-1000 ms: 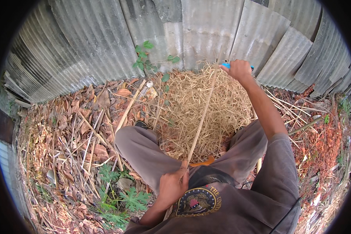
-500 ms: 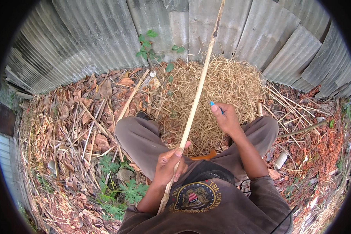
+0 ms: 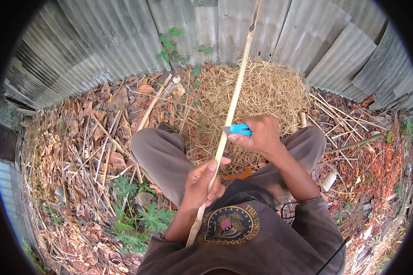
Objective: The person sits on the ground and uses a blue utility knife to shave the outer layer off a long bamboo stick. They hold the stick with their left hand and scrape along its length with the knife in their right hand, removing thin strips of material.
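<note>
So the person's sitting with knees spread, and the long pale stick (image 3: pixel 236 94) runs from the top edge of the view, at a slant, down to the front of the brown shirt (image 3: pixel 280 238). Left hand (image 3: pixel 203 184) has its grip clamped around the stick near the lower end, thumb lying along it. Right hand (image 3: pixel 261 134) is higher up, just right of the stick, its grip closed on a blue knife (image 3: pixel 241 129) with the short blade pointing left. The blade lies across the stick and looks to be touching it, though from overhead I can't really tell if it's biting in.

Between the knees there's a big heap of straw-coloured strips (image 3: pixel 280 91), right up against the grey corrugated metal fence (image 3: pixel 110 46). Off to the left it's brown dry leaves (image 3: pixel 80 142) and loose sticks, with a green leafy plant (image 3: pixel 156 217) by the left elbow. Over on the right, a pale roundish lump (image 3: pixel 329 181) lies past the knee.
</note>
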Motion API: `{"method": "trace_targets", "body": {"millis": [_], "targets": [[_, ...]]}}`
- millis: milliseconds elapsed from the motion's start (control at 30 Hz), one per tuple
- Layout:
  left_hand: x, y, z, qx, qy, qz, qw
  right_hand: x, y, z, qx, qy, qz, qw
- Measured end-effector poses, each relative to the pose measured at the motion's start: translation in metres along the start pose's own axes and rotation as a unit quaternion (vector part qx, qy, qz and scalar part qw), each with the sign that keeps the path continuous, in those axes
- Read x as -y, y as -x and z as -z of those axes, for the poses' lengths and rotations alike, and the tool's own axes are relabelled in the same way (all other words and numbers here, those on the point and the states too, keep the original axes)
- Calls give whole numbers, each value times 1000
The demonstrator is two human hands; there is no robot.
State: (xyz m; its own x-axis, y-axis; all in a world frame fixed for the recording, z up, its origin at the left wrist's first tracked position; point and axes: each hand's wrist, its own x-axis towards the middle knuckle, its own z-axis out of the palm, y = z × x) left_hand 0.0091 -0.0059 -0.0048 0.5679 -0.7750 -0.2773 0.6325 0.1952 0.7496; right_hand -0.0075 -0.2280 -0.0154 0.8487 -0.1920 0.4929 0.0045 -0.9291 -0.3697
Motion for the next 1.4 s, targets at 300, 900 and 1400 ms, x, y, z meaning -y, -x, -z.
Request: {"method": "trace_targets", "body": {"millis": [300, 900, 1400], "targets": [[6, 15, 8, 48, -38, -5, 998, -41, -37, 13, -23, 113, -42, 992], [-5, 8, 11, -3, -173, -77, 982, -26, -47, -4, 10, 96, 104, 990], [4, 28, 4, 20, -135, -3, 991, -81, -74, 21, 48, 99, -98, 989]]}}
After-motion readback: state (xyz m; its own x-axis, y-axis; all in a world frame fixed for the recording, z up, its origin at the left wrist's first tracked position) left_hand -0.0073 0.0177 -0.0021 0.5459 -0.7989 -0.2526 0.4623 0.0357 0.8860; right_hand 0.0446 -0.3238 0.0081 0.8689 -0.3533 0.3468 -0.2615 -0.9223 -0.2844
